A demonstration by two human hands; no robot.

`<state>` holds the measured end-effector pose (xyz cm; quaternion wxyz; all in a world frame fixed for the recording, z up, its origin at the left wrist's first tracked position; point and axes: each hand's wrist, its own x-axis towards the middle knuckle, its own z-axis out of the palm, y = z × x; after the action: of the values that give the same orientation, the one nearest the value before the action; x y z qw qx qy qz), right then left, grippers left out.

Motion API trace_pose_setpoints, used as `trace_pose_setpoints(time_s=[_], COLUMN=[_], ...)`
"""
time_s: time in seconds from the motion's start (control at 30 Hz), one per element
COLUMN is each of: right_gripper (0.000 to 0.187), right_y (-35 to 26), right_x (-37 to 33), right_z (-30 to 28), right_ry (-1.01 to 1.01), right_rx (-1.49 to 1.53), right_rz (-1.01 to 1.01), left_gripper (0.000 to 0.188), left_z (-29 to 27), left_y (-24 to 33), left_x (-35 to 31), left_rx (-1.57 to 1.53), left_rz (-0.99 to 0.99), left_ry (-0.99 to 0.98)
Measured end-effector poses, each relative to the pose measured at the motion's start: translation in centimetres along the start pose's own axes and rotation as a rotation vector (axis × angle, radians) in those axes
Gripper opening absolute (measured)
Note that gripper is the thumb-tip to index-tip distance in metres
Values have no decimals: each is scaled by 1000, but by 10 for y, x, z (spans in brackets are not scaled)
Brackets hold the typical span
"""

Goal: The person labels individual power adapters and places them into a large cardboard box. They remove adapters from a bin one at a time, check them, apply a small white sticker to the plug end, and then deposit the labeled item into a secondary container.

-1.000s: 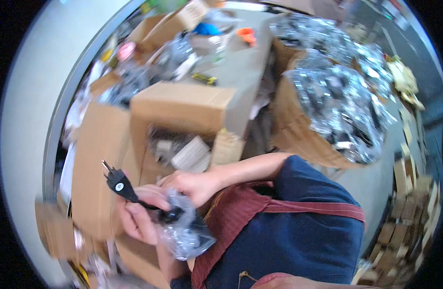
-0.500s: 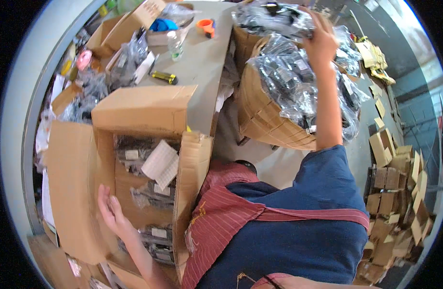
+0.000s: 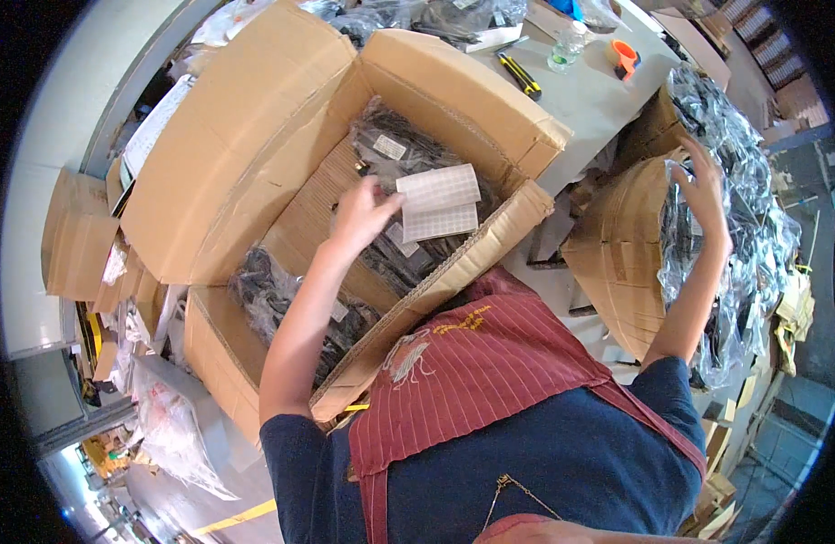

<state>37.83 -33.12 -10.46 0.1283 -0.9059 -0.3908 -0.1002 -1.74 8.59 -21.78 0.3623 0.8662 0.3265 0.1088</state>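
My left hand [image 3: 361, 216] is inside an open cardboard box [image 3: 281, 204], its bent fingers and thumb apart. Beside the thumb, a white sheet of small labels [image 3: 440, 201] lies creased on dark items in clear plastic bags [image 3: 395, 140]; whether the thumb touches it I cannot tell. Another bagged dark bundle [image 3: 272, 286] sits in the box's near end. Out to the right, my right hand [image 3: 703, 195] is open with fingers spread, at the rim of a bulging carton [image 3: 621, 249] heaped with bagged dark items [image 3: 744, 245]. Nothing shows in its grip.
On the grey table [image 3: 585, 104] beyond the box are a yellow-black utility knife [image 3: 521, 76], a clear bottle [image 3: 568, 47] and an orange tape dispenser [image 3: 624, 59]. More plastic-bagged goods [image 3: 417, 16] lie behind. Folded cardboard [image 3: 77, 231] stands at the left.
The view has swung toward the box. My left hand has moved in beside the label sheet. My right hand has drawn back from the far bagged heap to the nearer carton's rim.
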Motion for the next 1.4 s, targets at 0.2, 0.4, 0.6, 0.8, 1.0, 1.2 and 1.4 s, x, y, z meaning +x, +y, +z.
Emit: trace_pose_setpoints(time_s=[0.2,0.4,0.6,0.8,1.0,1.2,1.4], right_gripper=[31,34,59,50,31,23,21], right_y=[-209,-293,-324,-338,-343,-343,-351], right_x=[41,54,55,42,25,16,8], right_z=[33,72,124,116,75,68,65], right_ry=[11,-344,-601,-506,-305,-63,-27], right_rx=[548,933,411,736,913,843,920], right_rz=[-614,-760,-806,-912,-942,-938,-768], left_gripper=[30,11,31,34,17,26,32], left_z=[17,-25,-9,20,-13,-37,-35], left_y=[29,73,40,39,55,78,89], left_x=[-6,-38,-54,-57,-55,-69,-75], left_rx=[-232,-485,-146,135,-500,-1036,-1160], left_rz=[-45,70,79,397,96,-94,-88], left_ry=[-39,17,89,207,118,79,106])
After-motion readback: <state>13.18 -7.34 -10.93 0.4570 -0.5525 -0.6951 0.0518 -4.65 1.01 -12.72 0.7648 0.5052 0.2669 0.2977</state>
